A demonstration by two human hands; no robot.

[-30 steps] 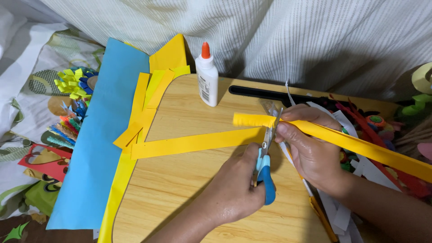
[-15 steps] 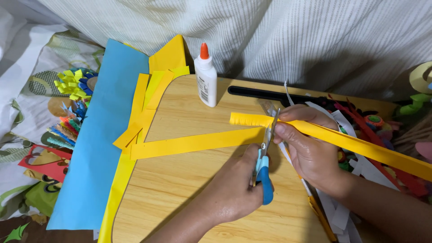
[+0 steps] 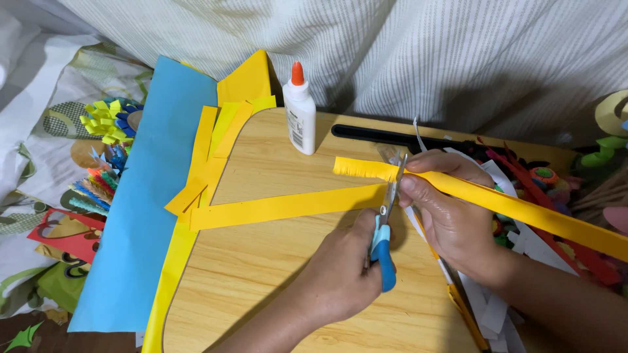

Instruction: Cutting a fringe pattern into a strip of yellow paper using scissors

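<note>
Left hand [image 3: 340,278] scissors [image 3: 384,235]; right hand [image 3: 451,209] yellow strip [image 3: 497,202].

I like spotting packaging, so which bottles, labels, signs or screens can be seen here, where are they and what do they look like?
Glue bottle: upright at the far edge of the wooden board, white, flat-sided, with an orange cone cap.
Its label: on the bottle's front, white with dark print, too small to read.
No signs or screens in view.

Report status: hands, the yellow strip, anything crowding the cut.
Left hand works blue-handled scissors. Right hand pinches yellow strip, blades at its fringed end. Glue bottle stands apart.
</note>
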